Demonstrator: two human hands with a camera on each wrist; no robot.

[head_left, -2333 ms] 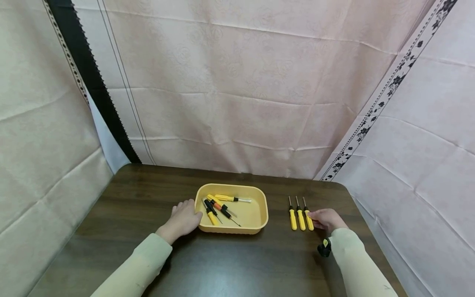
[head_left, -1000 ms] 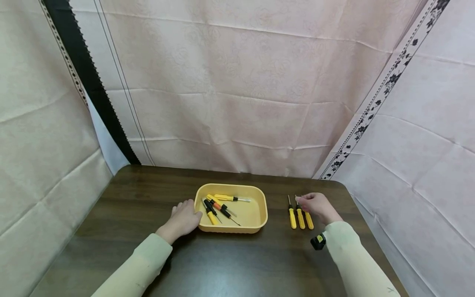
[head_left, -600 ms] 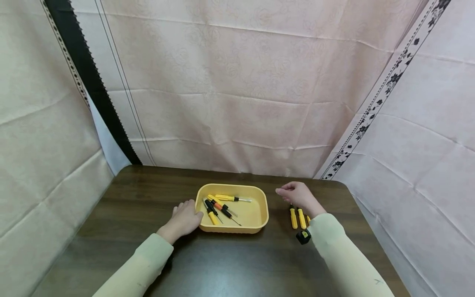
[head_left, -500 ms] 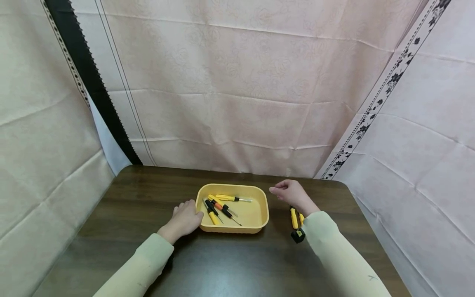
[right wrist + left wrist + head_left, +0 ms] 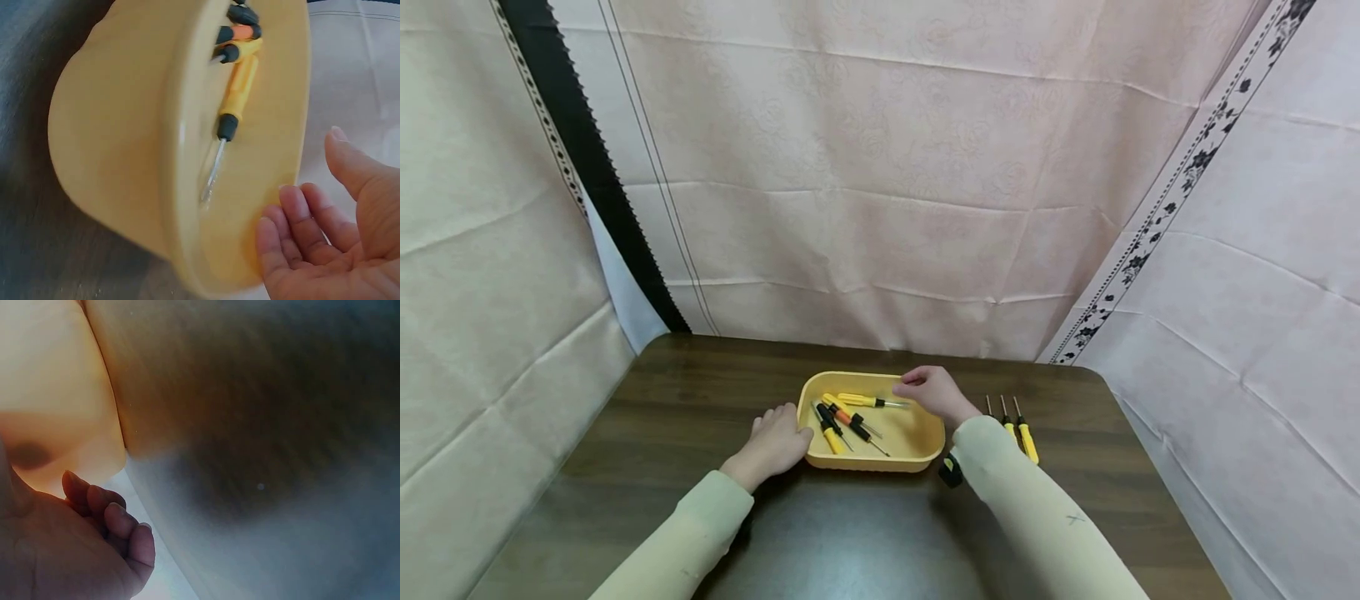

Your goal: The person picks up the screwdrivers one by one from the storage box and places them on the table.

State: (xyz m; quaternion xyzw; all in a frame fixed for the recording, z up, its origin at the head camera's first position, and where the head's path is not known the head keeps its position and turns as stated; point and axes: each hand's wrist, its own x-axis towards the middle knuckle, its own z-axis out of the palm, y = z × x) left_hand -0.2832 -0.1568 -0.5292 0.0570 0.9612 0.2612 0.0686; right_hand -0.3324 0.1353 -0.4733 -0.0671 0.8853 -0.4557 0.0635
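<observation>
A yellow plastic basin [image 5: 874,464] stands on the table, holding several small screwdrivers with yellow, black or orange handles. One yellow screwdriver [image 5: 857,400] lies along its back side, shaft pointing right. My left hand [image 5: 772,446] grips the basin's left end, thumb near the rim; in the left wrist view its fingers [image 5: 140,544] are curled beside the wall. Over the basin's right back corner hovers my right hand [image 5: 934,392]. The right wrist view shows its thumb apart from loosely bent fingers [image 5: 297,209], nothing between them, near the yellow screwdriver [image 5: 237,94].
Right of the basin, three yellow-handled screwdrivers [image 5: 1027,442] lie side by side, tips away from me, partly behind my right sleeve [image 5: 1022,492]. A dark wooden table [image 5: 835,533] carries everything. Pale cloth [image 5: 865,183] hangs behind and along both sides.
My right hand has left the rightmost of the three screwdrivers on the table and moved left, empty, to above the basin. The left hand and the basin stay in place.
</observation>
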